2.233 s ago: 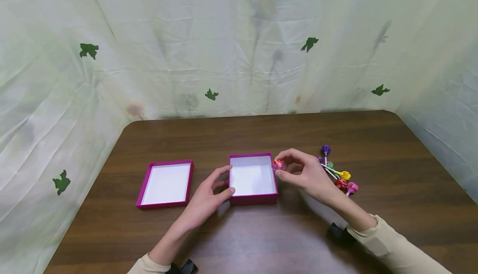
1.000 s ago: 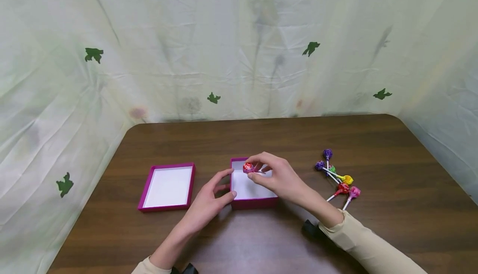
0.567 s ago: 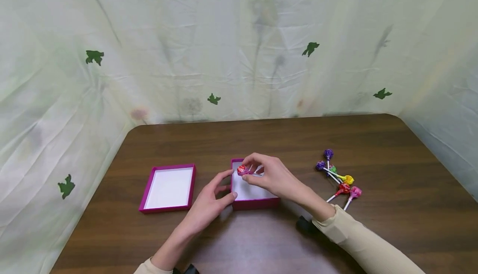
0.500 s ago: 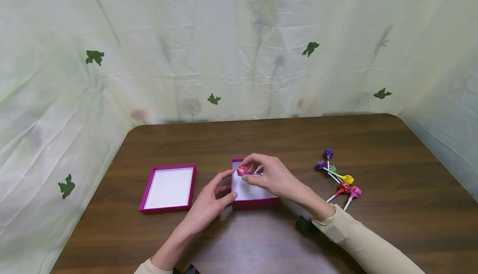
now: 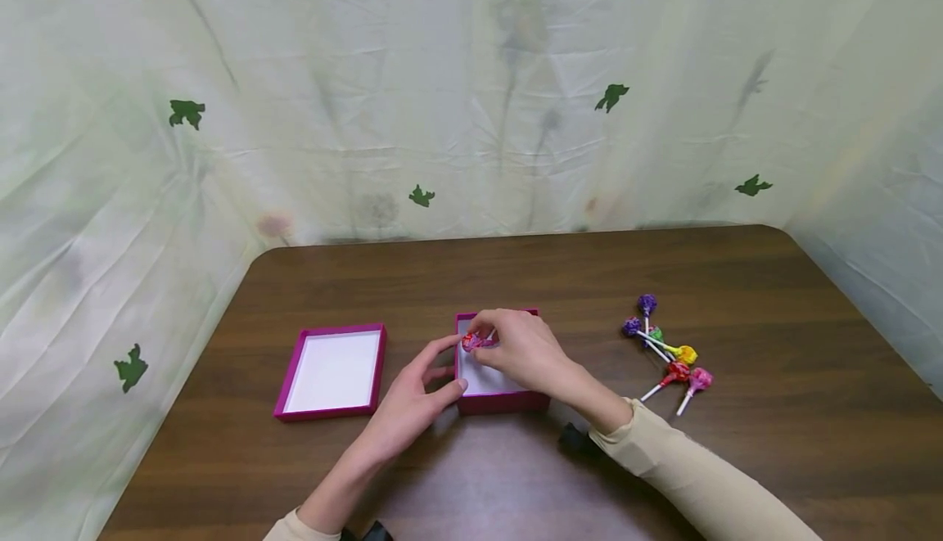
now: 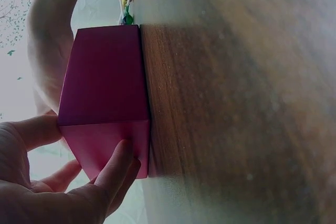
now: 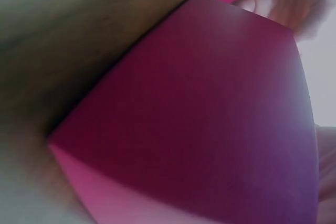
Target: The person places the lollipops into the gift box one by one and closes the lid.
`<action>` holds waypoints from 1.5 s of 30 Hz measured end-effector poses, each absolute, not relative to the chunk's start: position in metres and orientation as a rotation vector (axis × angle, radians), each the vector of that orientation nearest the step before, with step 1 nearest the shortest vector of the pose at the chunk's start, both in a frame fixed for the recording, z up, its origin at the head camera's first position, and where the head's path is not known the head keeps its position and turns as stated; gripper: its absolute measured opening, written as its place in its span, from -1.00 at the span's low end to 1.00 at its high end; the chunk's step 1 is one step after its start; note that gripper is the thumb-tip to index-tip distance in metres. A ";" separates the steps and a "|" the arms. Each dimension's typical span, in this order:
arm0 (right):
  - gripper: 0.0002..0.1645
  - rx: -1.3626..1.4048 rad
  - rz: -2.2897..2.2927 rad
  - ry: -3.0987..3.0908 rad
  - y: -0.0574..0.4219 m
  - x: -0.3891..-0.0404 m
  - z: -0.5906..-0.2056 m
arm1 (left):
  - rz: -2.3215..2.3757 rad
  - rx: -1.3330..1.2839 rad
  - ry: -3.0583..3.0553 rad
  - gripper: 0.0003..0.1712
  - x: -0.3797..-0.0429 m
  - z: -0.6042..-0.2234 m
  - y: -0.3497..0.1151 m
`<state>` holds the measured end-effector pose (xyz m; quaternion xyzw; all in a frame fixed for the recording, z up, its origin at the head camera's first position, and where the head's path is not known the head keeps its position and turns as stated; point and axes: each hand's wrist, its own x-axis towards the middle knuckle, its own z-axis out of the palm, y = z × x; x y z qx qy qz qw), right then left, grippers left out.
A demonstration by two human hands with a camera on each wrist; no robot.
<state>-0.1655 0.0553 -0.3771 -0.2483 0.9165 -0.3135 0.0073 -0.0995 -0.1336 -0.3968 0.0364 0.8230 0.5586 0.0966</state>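
Observation:
My right hand (image 5: 526, 353) is over a magenta box (image 5: 504, 403) with a white inside. Its thumb and fingers pinch a red-and-pink wrapped lollipop (image 5: 470, 343) near the box's left wall; the stick is mostly hidden by the hand. My left hand (image 5: 408, 398) rests its spread fingertips against the box's left side. Up close in the left wrist view, the fingers (image 6: 113, 171) touch the box's magenta wall (image 6: 105, 77). In the right wrist view the box's outer side (image 7: 199, 108) fills the frame and hides the lollipop.
Left of the box lies a matching lid (image 5: 331, 371), white side up. Several lollipops lie in a loose pile at the right, among them a purple one (image 5: 647, 304), a yellow one (image 5: 686, 354) and a pink one (image 5: 700, 379). A pale curtain (image 5: 471, 115) hangs behind the brown table (image 5: 354, 279).
My right hand has carried the lollipop leftward from beside the box's right wall to over its left part, and slightly lower. The left hand stays against the box.

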 end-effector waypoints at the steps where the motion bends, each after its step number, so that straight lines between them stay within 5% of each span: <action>1: -0.74 -0.778 -0.961 2.865 0.054 -0.166 -0.377 | 1.653 0.103 2.436 -0.37 -0.099 -0.397 -0.134; 45: -0.77 -0.721 -0.943 2.827 0.042 -0.176 -0.389 | 1.688 0.114 2.428 -0.36 -0.098 -0.398 -0.132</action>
